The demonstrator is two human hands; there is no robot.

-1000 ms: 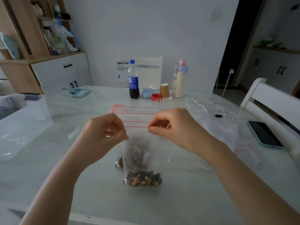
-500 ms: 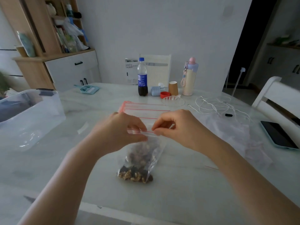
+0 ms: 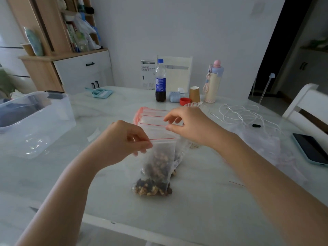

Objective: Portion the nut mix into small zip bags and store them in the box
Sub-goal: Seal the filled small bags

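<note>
A small clear zip bag (image 3: 159, 162) with a red seal line hangs over the table, nut mix in its lower half. My left hand (image 3: 122, 141) pinches its top left corner. My right hand (image 3: 190, 126) is at the bag's top right edge, thumb and finger close together; whether it still grips the bag I cannot tell. Under it lies another filled bag (image 3: 150, 188) of nuts flat on the table. A stack of empty zip bags (image 3: 150, 116) with red lines lies behind my hands. The clear plastic storage box (image 3: 35, 121) stands at the left.
At the table's far side stand a cola bottle (image 3: 160, 80), paper cup (image 3: 194, 94), red cap (image 3: 184, 101) and pastel flask (image 3: 213, 82). White cables (image 3: 237, 114), crumpled clear plastic (image 3: 262, 139) and a phone (image 3: 310, 150) lie right. A white chair (image 3: 308, 103) is beyond.
My right hand has slid right along the bag's top and risen a little. The red seal line now shows between my hands. The bag hangs straighter.
</note>
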